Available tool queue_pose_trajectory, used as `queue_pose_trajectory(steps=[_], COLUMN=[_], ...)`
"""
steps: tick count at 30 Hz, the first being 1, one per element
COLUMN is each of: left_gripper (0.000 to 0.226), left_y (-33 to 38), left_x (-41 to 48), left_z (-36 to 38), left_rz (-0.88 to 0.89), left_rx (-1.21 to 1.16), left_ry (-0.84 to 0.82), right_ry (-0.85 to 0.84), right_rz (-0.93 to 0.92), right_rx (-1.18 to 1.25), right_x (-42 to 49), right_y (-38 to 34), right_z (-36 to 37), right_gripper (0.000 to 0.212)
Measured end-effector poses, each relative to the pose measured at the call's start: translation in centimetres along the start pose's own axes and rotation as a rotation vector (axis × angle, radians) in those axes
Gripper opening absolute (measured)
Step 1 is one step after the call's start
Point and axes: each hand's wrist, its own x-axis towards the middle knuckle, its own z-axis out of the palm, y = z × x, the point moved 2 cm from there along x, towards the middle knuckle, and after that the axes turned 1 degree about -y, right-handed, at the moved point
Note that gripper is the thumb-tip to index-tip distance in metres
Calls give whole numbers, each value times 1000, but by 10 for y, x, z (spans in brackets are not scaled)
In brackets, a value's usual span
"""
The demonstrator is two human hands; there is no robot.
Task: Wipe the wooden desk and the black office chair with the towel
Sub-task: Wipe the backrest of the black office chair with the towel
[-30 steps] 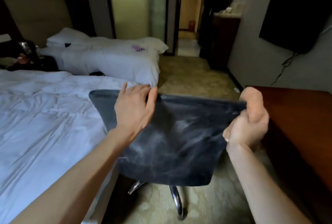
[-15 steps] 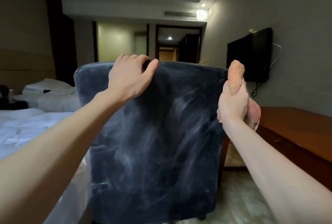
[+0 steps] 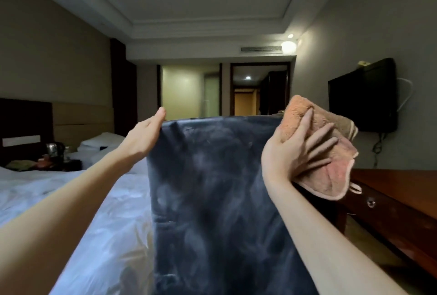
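Note:
The black office chair (image 3: 212, 200) fills the middle of the view, its dusty, streaked backrest facing me. My left hand (image 3: 144, 136) is at the backrest's top left corner, flat, with its fingers straight; some of them are hidden behind the edge. My right hand (image 3: 300, 152) presses the orange-pink towel (image 3: 331, 174) against the backrest's top right corner with its fingers spread straight. The towel hangs past the chair's right edge. The wooden desk (image 3: 402, 190) stands to the right of the chair, beyond the towel.
A bed with white sheets (image 3: 94, 212) lies close on the left, with a second bed (image 3: 101, 143) behind it and a kettle (image 3: 55, 149) on a nightstand. A black TV (image 3: 364, 96) hangs on the right wall above the desk. A doorway (image 3: 257, 91) opens at the far end.
The view has tilted up. My left hand let go of the backrest's top edge and now lies flat at its left corner. My right hand uncurled and spread over the towel.

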Motion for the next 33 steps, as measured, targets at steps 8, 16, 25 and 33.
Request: queue_pose_trajectory(steps=[8,16,25,33], left_gripper=[113,83,52,83], left_y=[-6,0,2,10], left_x=[6,-4,-14,-18], left_z=[11,16,32,28], left_rz=[-13,63,209,30], left_rx=[-83,-50,88,-402], left_ry=[61,50,103,-22], right_ry=[-132,-334,-104,-169], right_rz=[-667,-1338,-931,-818], right_rx=[-5,-158,-500,-336], right_x=[-108,-62,57,19], right_y=[-53,-19,28,6], right_z=[40,28,-50,-19], right_gripper=[65,70,79,67])
